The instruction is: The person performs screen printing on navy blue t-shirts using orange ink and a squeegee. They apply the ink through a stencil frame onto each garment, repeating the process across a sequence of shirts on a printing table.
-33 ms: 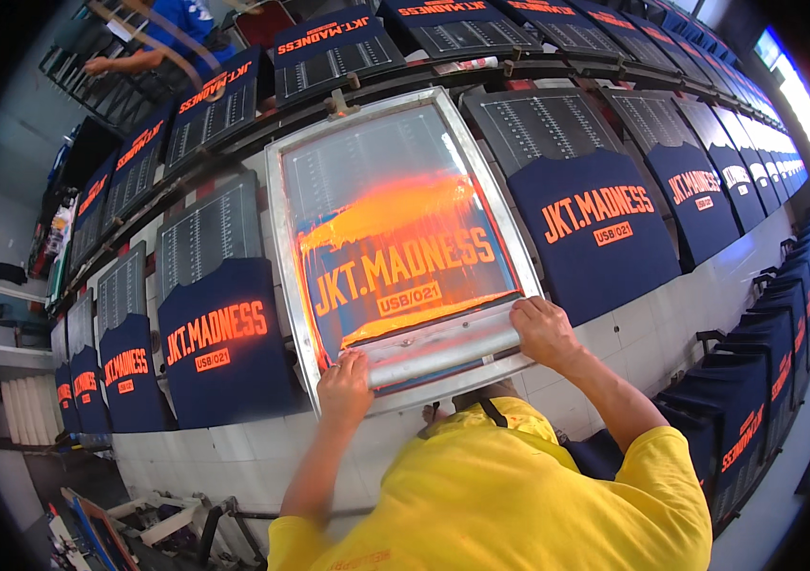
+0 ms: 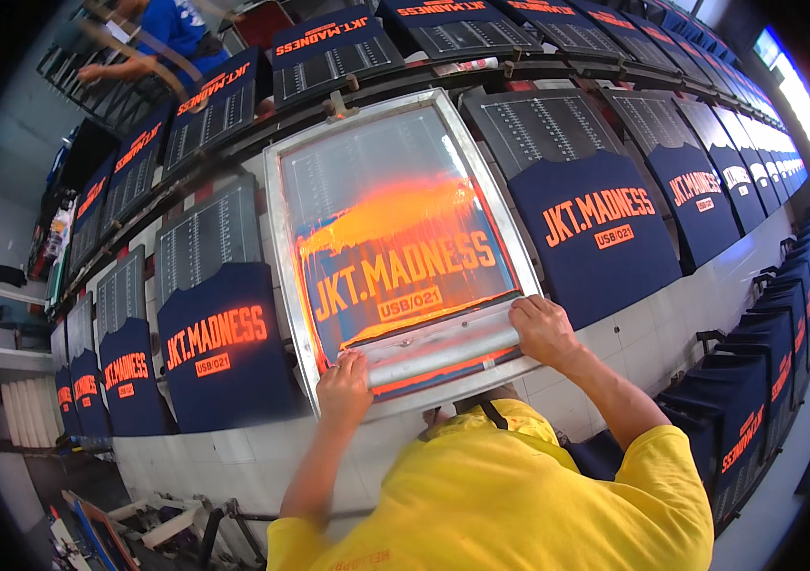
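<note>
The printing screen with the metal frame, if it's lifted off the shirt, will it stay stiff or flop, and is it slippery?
The printing screen probably lifts as one rigid piece, given its metal frame. Its thin see-through mesh looks easy to damage. Wet-looking orange ink across the mesh could smear or run if tilted; both hands rest on the squeegee.

Yellow tee [image 2: 510,495], short slvs, bare forearms

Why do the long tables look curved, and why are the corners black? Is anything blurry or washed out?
Head view: the fisheye lens bends the straight table edges toward the rim and leaves black corners. The window at upper right is blown out white. The printing frame and both hands, left hand and right hand, look sharp; the person in blue at the top edge is soft.
</note>
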Tool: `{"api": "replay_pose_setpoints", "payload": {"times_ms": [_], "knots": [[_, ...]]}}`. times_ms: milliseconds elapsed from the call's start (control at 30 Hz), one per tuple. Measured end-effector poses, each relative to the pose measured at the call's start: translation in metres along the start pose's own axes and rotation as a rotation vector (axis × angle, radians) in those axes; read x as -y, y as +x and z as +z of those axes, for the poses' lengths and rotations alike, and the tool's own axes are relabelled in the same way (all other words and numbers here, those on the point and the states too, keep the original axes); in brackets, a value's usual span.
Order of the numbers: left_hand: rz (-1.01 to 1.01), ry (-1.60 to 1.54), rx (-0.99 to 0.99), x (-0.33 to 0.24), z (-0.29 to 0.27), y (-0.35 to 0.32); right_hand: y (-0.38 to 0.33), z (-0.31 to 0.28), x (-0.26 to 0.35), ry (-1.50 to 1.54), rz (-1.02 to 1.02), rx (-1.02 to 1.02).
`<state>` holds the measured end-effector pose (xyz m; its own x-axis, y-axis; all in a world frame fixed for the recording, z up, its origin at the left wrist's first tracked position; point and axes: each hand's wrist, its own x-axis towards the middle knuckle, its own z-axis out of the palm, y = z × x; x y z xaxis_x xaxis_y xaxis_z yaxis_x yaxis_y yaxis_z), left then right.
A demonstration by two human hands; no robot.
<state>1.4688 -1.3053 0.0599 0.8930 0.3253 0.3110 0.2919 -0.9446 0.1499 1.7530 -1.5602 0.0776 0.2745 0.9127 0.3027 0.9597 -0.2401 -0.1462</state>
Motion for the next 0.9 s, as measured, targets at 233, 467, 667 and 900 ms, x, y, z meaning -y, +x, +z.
{"api": "replay_pose_setpoints", "payload": {"times_ms": [233,467,667,900], "knots": [[-0.063,0.077,0.093,0.039,0.012,0.079,0.086,0.022,-0.055,-0.017,-0.031,0.107],[-0.096,0.038,0.076,0.080,0.024,0.150,0.176,0.032,-0.096,-0.040,-0.021,0.202],[-0.167,0.045,0.270,0.090,-0.005,0.173,0.206,0.019,-0.096,-0.062,0.014,0.308],[-0.175,0.006,0.197,0.052,-0.052,0.085,0.111,-0.011,-0.023,0.042,-0.036,0.093]]}}
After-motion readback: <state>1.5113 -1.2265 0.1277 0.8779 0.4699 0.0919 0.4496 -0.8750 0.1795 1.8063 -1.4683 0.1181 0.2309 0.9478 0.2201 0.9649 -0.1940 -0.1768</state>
